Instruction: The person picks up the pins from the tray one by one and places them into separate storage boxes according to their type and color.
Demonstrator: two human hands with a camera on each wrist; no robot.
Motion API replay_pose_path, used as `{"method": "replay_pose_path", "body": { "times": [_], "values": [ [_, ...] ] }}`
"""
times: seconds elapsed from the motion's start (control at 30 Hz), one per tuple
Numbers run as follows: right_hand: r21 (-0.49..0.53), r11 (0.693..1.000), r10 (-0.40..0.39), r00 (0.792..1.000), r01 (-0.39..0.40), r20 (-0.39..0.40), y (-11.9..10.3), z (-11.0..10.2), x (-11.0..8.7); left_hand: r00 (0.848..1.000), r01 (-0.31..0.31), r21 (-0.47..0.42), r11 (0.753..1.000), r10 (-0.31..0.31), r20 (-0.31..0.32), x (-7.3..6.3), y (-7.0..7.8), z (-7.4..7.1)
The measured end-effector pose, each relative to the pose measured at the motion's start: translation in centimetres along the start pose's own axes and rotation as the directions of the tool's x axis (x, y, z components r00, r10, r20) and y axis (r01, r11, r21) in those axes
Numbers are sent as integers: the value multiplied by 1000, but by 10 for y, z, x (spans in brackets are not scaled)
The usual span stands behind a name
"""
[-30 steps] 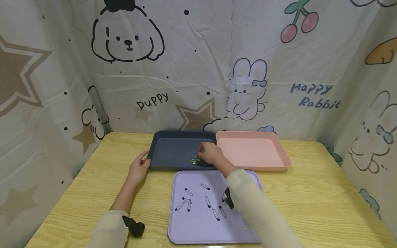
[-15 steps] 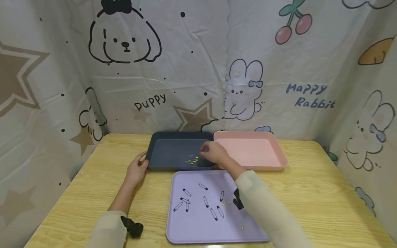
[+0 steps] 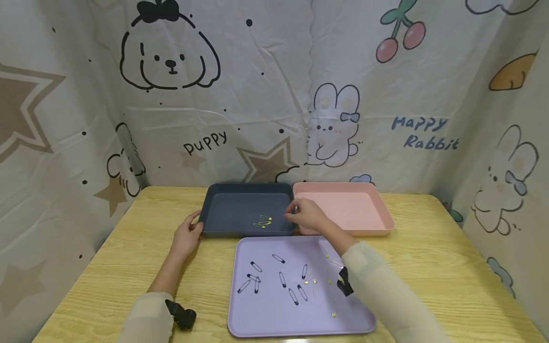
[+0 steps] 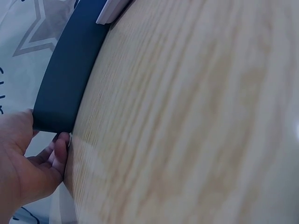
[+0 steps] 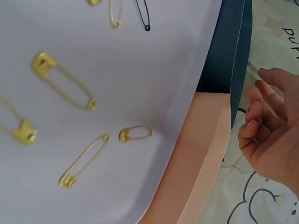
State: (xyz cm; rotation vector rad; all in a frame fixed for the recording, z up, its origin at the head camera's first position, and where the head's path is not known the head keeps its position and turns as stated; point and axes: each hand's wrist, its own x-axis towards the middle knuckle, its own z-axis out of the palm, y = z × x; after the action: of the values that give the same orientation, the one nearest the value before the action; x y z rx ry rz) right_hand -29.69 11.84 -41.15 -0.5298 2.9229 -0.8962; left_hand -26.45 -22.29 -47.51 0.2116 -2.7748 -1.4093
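My left hand point(image 3: 186, 240) holds the left end of the dark blue tray point(image 3: 231, 209), its thumb and curled fingers at the near corner, also seen in the left wrist view. Several gold safety pins point(image 3: 263, 222) lie in that tray. My right hand point(image 3: 310, 215) hovers over the seam between the dark tray and the pink tray point(image 3: 381, 216). Its fingers are loosely bent with nothing between them in the right wrist view. On the lilac tray point(image 3: 266, 319) are black safety pins point(image 3: 293, 297) at left and middle, and gold safety pins point(image 5: 84, 161) toward the right.
The dark and pink trays stand side by side at the back of the wooden table point(image 3: 429, 267), with the lilac tray in front. A printed curtain point(image 3: 266, 95) hangs behind and at both sides. Each sleeve carries a small black camera point(image 3: 182, 315).
My right hand has moved right, from above the gold safety pins in the dark tray to the seam by the pink tray. The left hand stays on the dark tray.
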Motion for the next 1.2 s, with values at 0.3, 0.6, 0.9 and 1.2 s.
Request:
{"method": "replay_pose_path", "body": {
  "times": [0.3, 0.6, 0.9, 1.2],
  "values": [
    [35, 999, 2, 1000, -1, -15, 10, -11, -20, 1000, 4, -10, 1000, -4, 2, 1, 0, 2],
    [69, 998, 10, 1000, -8, -27, 22, -21, -41, 1000, 5, -17, 1000, -5, 6, 0, -1, 0],
    [80, 996, 31, 999, -29, -28, 37, -26, -62, 1000, 9, -32, 999, -8, 15, -1, 1, -1],
    [120, 991, 61, 998, -58, -17, 51, -28, -83, 1000, 0, -36, 999, 1, 11, -1, 1, -1]
  ]
}}
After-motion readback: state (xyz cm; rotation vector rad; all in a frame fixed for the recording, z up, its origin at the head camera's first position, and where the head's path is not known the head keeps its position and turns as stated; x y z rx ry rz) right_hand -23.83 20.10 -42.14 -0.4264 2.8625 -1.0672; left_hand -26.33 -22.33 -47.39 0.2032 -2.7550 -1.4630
